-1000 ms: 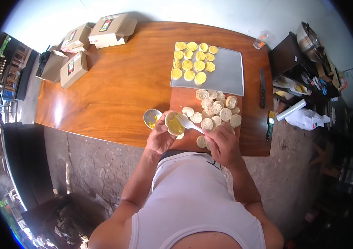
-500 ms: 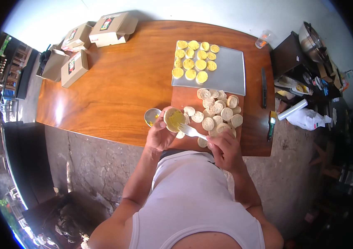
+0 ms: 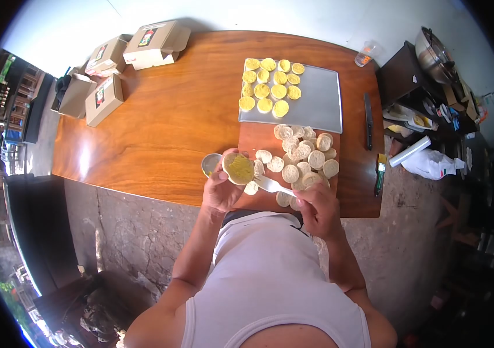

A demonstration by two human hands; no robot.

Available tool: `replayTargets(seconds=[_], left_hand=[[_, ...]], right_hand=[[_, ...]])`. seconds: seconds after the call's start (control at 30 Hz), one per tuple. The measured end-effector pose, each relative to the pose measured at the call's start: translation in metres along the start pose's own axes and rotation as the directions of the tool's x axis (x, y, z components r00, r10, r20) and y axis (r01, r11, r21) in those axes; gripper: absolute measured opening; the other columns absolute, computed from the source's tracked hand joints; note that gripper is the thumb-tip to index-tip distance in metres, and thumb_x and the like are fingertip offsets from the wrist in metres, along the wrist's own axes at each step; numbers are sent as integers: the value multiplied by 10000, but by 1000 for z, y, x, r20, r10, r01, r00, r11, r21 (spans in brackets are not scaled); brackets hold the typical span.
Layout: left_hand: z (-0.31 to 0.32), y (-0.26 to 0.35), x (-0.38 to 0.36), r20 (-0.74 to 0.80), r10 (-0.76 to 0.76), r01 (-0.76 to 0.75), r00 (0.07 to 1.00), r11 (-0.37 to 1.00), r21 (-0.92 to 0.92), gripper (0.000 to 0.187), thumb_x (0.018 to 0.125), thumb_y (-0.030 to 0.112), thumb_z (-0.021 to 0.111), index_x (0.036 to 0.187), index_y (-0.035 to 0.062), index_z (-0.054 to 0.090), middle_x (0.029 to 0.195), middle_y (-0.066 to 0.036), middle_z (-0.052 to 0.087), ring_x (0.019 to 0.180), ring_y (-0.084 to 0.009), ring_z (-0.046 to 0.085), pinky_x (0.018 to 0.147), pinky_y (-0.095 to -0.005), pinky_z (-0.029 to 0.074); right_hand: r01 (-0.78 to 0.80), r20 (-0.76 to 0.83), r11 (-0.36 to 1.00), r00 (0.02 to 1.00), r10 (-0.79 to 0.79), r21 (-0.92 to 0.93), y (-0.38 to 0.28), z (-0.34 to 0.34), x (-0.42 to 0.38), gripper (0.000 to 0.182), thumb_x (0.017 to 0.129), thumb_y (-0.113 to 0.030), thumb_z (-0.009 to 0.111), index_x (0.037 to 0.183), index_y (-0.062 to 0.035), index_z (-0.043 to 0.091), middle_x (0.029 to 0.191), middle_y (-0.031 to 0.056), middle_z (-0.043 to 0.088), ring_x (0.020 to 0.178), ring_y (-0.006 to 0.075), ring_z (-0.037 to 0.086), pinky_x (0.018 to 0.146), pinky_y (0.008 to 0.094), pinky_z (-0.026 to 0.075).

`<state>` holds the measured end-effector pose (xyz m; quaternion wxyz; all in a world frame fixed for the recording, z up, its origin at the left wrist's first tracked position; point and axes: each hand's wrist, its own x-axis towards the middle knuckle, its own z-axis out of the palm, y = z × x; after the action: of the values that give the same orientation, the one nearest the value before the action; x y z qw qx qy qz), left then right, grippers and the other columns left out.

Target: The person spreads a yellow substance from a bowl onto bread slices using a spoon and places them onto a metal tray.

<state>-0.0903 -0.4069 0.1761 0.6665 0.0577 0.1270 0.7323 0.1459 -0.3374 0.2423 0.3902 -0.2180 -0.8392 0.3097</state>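
Note:
My left hand [image 3: 219, 187] is closed round the edge of a round bread slice [image 3: 239, 168] whose face carries a yellow spread. Between the fingers of my right hand [image 3: 319, 209] is a white plastic fork [image 3: 275, 187], its tines by the slice's right edge. A small metal bowl [image 3: 211, 163] stands behind my left hand, which partly hides it. Plain bread slices [image 3: 301, 152] lie heaped on a reddish-brown board [image 3: 249, 138]. On the metal tray [image 3: 320, 100] beyond, several yellow-topped slices [image 3: 279, 91] sit in rows at the left side.
Cardboard boxes [image 3: 155, 44] stand at the table's far left. Along the right edge lie a knife [image 3: 369, 123] and a brush [image 3: 380, 175], with a plastic cup [image 3: 366, 53] at the far corner. A dark shelf unit [image 3: 399, 74] stands to the right of the wooden table [image 3: 160, 122].
The slice in my left hand has turned more face-up, its yellow spread showing over a wider area. The fork has shifted slightly to the right and down, away from the slice's middle.

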Motion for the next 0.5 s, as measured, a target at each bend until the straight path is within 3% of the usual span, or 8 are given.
replayTargets(seconds=[0.13,0.27,0.37,0.5], left_hand=[[3,0,-2,19,-2,2,1000,1000,-14,581,716,123,684,1265,62,504,1236,-124,549,1162,-274,547,1033,-385,436],[7,-4,-3,7,-40,40,999,999,-14,598,718,137,690,1274,56,485,1234,-120,552,1168,-265,548,1015,-378,455],[8,-6,-4,13,-51,51,999,999,15,607,719,144,690,1280,52,476,1237,-122,553,1162,-258,551,1008,-371,461],[-1,-1,-10,-39,-4,4,999,1000,0,604,720,151,687,1278,50,480,1233,-127,561,1143,-257,562,1005,-362,463]], right_hand=[[-81,-108,992,990,92,98,-2,-2,1,123,838,18,593,951,-19,625,679,71,518,605,201,470,552,320,382],[-44,-198,990,978,71,136,-4,15,12,128,838,18,600,958,-19,624,683,66,526,607,191,472,554,314,380],[27,-89,999,996,-24,32,-2,18,16,147,830,21,615,969,-25,623,703,74,547,614,205,478,566,320,388],[36,-17,998,999,-36,42,4,10,7,137,832,24,608,958,-27,627,702,79,548,622,215,488,568,333,395]])
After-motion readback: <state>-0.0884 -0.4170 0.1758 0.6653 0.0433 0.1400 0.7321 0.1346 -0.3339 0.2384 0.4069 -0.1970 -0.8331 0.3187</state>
